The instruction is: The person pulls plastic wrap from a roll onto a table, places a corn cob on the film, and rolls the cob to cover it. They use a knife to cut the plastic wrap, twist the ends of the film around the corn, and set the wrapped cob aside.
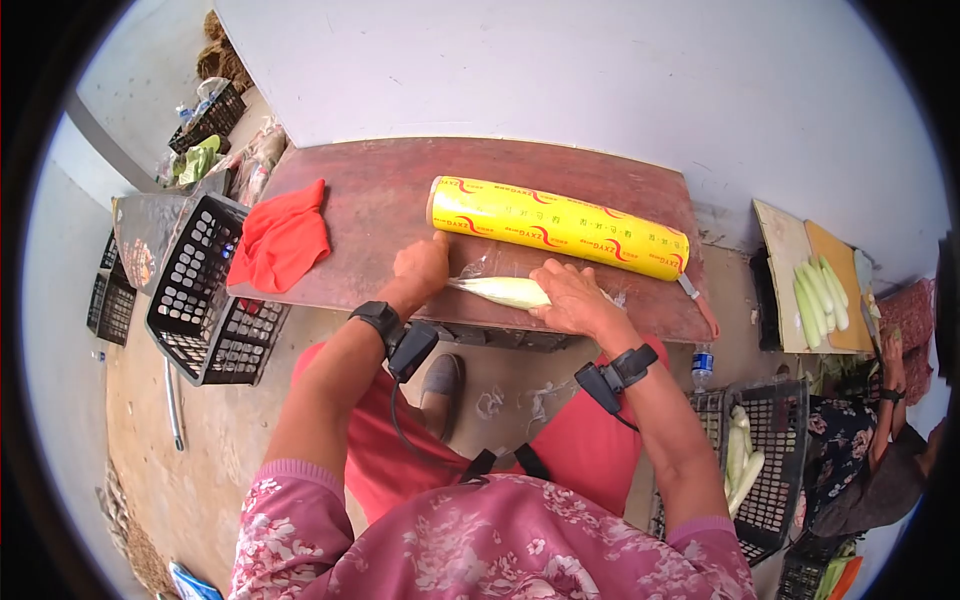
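Note:
A pale green, long vegetable point(503, 291) lies near the front edge of the reddish-brown table point(400, 165), with clear film around it. My left hand point(422, 265) is closed at its left tip, the fingers pinched on the film there. Over the vegetable's right end rests my right hand point(575, 298), fingers spread and palm down, hiding that end. Just behind both hands lies a large yellow roll of cling film point(560, 228) with red print, slanting down to the right.
A red cloth point(285, 238) lies at the table's left, a knife point(700, 305) at its right edge. Black crates point(205, 290) stand left; another crate point(780, 460) holds pale vegetables at right. A co-worker point(875, 450) is beside a board point(785, 270) with vegetables.

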Motion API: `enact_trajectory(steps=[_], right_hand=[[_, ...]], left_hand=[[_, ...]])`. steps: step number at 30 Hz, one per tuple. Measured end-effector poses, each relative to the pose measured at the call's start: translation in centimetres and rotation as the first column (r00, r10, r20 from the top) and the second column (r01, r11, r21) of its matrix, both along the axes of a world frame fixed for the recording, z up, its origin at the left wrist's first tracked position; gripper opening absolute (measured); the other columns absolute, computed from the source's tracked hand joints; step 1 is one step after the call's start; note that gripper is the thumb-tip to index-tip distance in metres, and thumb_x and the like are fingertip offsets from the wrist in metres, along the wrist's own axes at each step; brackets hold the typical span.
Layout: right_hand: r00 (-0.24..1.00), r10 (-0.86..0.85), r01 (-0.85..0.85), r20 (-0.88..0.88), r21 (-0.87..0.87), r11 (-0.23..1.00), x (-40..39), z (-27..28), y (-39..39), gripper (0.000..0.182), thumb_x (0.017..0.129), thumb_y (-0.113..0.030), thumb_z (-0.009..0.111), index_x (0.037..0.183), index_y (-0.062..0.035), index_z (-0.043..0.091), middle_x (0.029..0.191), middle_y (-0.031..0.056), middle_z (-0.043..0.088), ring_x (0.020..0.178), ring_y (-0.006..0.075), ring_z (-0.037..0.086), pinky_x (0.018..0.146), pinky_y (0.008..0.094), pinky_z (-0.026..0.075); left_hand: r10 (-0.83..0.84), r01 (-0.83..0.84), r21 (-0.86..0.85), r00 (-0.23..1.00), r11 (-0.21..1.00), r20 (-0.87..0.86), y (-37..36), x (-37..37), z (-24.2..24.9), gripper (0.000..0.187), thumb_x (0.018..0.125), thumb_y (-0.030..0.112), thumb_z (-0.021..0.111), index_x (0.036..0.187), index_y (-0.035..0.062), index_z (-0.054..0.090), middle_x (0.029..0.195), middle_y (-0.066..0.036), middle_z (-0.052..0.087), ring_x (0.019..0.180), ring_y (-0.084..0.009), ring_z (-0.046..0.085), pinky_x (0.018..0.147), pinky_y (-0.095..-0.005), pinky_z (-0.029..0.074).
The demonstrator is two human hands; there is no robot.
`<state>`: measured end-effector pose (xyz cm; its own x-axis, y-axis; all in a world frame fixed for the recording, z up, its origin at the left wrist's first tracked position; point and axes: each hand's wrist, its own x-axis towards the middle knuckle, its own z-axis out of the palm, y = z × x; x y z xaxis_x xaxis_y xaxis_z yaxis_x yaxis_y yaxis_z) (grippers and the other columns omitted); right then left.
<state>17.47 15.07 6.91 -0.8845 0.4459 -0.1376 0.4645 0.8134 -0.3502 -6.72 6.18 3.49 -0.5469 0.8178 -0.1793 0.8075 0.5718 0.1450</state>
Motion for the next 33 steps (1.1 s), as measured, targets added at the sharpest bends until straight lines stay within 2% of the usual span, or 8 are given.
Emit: enact_trajectory(steps=[6, 9, 15, 18, 21, 25, 30, 33], right_hand=[[0.999, -0.006, 0.004, 0.034, 0.072, 0.997, -0.1, -0.2, -0.4, 0.043, 0.079, -0.024, 0.068, 0.116, -0.007, 0.053, 0.108, 0.0125, 0.051, 0.105, 0.0316, 0.05, 0.085, 0.0489, 0.037], [1.0, -0.015, 0.015, 0.001, 0.125, 0.992, -0.1, -0.8, -0.8, 0.045, 0.079, -0.023, 0.069, 0.117, -0.0063, 0.053, 0.107, 0.0124, 0.052, 0.103, 0.0314, 0.051, 0.084, 0.0485, 0.037], [0.985, -0.018, 0.049, -0.173, 0.177, 0.983, 0.8, -1.0, -1.4, 0.042, 0.074, -0.021, 0.073, 0.108, -0.0071, 0.052, 0.107, 0.0103, 0.054, 0.101, 0.0311, 0.053, 0.083, 0.0503, 0.037], [0.972, -0.014, 0.07, -0.233, 0.232, 0.97, 1.3, -1.6, -1.7, 0.042, 0.072, -0.019, 0.074, 0.105, -0.0083, 0.052, 0.107, 0.0099, 0.053, 0.1, 0.0293, 0.052, 0.082, 0.0468, 0.035], [0.98, -0.031, 0.074, -0.197, 0.217, 0.973, 1.4, -1.5, -2.0, 0.045, 0.071, -0.016, 0.074, 0.11, -0.0081, 0.052, 0.111, 0.0088, 0.05, 0.104, 0.0278, 0.049, 0.085, 0.0437, 0.033], [0.93, 0.018, 0.072, -0.366, 0.229, 0.971, 2.4, -2.0, -1.7, 0.034, 0.076, -0.013, 0.067, 0.107, -0.0081, 0.055, 0.109, 0.0088, 0.053, 0.105, 0.027, 0.051, 0.084, 0.0415, 0.035], [0.806, -0.296, 0.268, -0.512, -0.129, 0.955, 10.0, 0.1, 1.8, 0.017, 0.081, -0.012, 0.06, 0.096, -0.0042, 0.06, 0.096, 0.0153, 0.059, 0.098, 0.031, 0.056, 0.08, 0.0511, 0.042], [0.794, -0.512, 0.579, -0.328, 0.149, 0.802, 15.5, -1.6, 5.0, 0.022, 0.081, -0.013, 0.062, 0.101, -0.0028, 0.058, 0.103, 0.0174, 0.058, 0.101, 0.0363, 0.054, 0.082, 0.0526, 0.044]], left_hand=[[-0.147, 0.148, 0.296, 0.989, 0.944, -0.027, -0.3, 0.9, -0.3, 0.02, 0.09, 0.019, 0.051, 0.101, 0.003, 0.059, 0.093, -0.024, 0.066, 0.089, -0.0393, 0.064, 0.077, -0.046, 0.05], [-0.054, -0.04, 0.298, 0.952, 0.954, 0.301, 1.2, 2.1, -0.8, 0.03, 0.088, 0.028, 0.056, 0.102, 0.0015, 0.062, 0.096, -0.023, 0.066, 0.097, -0.0394, 0.062, 0.08, -0.0477, 0.049], [-0.077, 0.012, 0.178, 0.93, 0.984, 0.359, 1.2, 3.4, -0.4, 0.035, 0.083, 0.03, 0.062, 0.1, -0.0008, 0.061, 0.099, -0.024, 0.064, 0.095, -0.0403, 0.06, 0.083, -0.0476, 0.048], [-0.006, 0.023, 0.278, 0.998, 0.96, -0.061, 0.5, 3.3, -0.8, 0.03, 0.083, 0.023, 0.065, 0.101, -0.0012, 0.061, 0.098, -0.024, 0.062, 0.096, -0.0377, 0.06, 0.081, -0.0433, 0.048], [-0.244, 0.265, 0.55, 0.963, 0.792, -0.113, 0.5, 3.9, -0.1, 0.029, 0.083, 0.02, 0.064, 0.103, 0.0004, 0.059, 0.101, -0.021, 0.059, 0.097, -0.0373, 0.058, 0.08, -0.0429, 0.048], [-0.492, 0.189, 0.753, 0.848, 0.63, 0.198, 0.1, 9.9, -0.4, 0.029, 0.081, 0.021, 0.065, 0.103, 0.0028, 0.06, 0.1, -0.019, 0.06, 0.098, -0.0376, 0.055, 0.085, -0.0443, 0.043], [-0.59, 0.463, 0.655, 0.807, 0.598, -0.031, -0.8, 11.3, -0.4, 0.055, 0.073, 0.034, 0.074, 0.117, 0.0061, 0.055, 0.111, -0.016, 0.057, 0.106, -0.0328, 0.052, 0.094, -0.0441, 0.035], [-0.613, 0.551, 0.555, 0.785, 0.623, -0.091, -0.8, 11.6, 0.5, 0.068, 0.068, 0.04, 0.076, 0.122, 0.0076, 0.051, 0.114, -0.013, 0.053, 0.107, -0.0303, 0.049, 0.094, -0.0437, 0.035]])
